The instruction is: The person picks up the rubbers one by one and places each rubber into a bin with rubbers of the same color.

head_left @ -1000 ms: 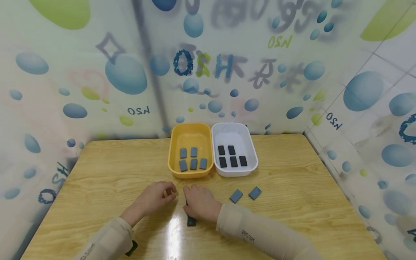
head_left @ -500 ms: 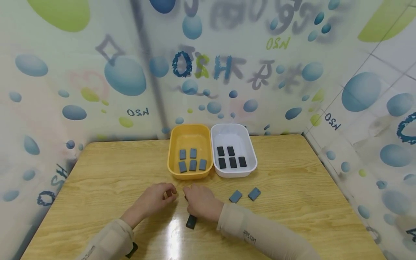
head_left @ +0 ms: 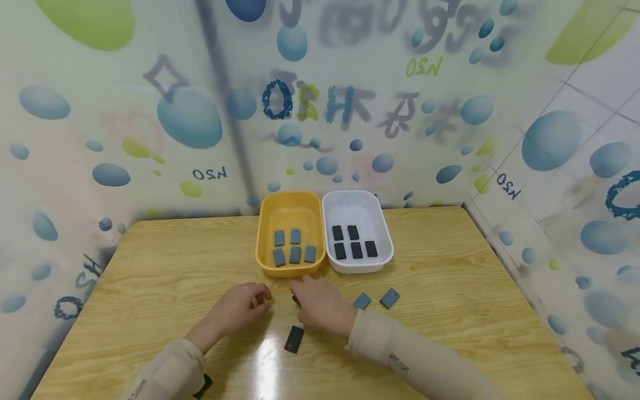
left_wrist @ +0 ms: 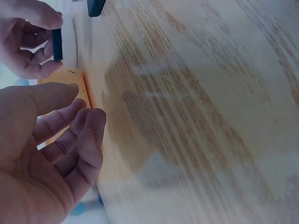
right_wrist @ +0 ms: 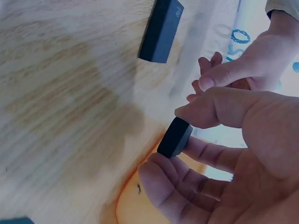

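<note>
My right hand (head_left: 322, 305) pinches a small black rectangular block (right_wrist: 174, 137) between thumb and fingertips, raised off the wooden table, just in front of the yellow bin. In the head view that block is mostly covered by the hand. A second black block (head_left: 294, 339) lies flat on the table, nearer to me. My left hand (head_left: 237, 304) hovers to the left with loosely curled fingers and nothing in them. The yellow bin (head_left: 292, 211) holds several grey-blue blocks (head_left: 295, 255). Several black blocks (head_left: 356, 250) lie in the white bin (head_left: 354, 206).
The bins stand side by side near the table's back edge. Two grey-blue blocks (head_left: 389, 298) lie on the table (head_left: 450, 266) right of my right hand, one partly behind the forearm. A patterned wall (head_left: 320, 111) rises behind. A dark object (head_left: 202, 387) shows beside the left sleeve.
My right hand has moved slightly right and toward the bins with the pinched black block. The other black block is now uncovered and turned a little. The left hand stays in place.
</note>
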{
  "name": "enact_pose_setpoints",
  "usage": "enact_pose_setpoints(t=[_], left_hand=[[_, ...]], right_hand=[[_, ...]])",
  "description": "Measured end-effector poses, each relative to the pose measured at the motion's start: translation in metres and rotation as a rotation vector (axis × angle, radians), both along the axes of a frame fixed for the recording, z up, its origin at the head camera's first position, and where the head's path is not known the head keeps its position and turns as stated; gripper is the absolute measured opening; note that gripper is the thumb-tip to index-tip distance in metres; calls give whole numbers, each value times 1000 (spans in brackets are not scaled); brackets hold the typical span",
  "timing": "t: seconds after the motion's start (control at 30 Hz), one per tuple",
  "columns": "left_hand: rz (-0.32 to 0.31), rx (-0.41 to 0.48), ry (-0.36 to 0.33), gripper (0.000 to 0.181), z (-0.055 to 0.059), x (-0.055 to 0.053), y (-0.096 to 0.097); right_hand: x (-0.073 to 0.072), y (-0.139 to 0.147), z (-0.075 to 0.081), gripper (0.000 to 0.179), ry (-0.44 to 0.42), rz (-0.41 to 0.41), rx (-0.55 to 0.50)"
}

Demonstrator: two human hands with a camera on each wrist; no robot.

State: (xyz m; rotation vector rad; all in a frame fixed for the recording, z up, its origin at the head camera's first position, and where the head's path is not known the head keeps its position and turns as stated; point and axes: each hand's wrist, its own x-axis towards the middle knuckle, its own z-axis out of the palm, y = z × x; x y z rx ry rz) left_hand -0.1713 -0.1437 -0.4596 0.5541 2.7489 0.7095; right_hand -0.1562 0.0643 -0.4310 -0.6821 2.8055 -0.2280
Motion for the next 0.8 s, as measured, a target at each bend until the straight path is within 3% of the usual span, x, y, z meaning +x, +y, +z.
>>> enact_pose_setpoints(t=[0.3, 0.8], left_hand=[[0, 6, -2, 5, 1, 0, 3], [12, -12, -18, 7, 2, 2, 6]], right_hand=[[0, 16, 11, 33, 13, 6, 17], [-1, 42, 41, 37, 79, -56, 9]])
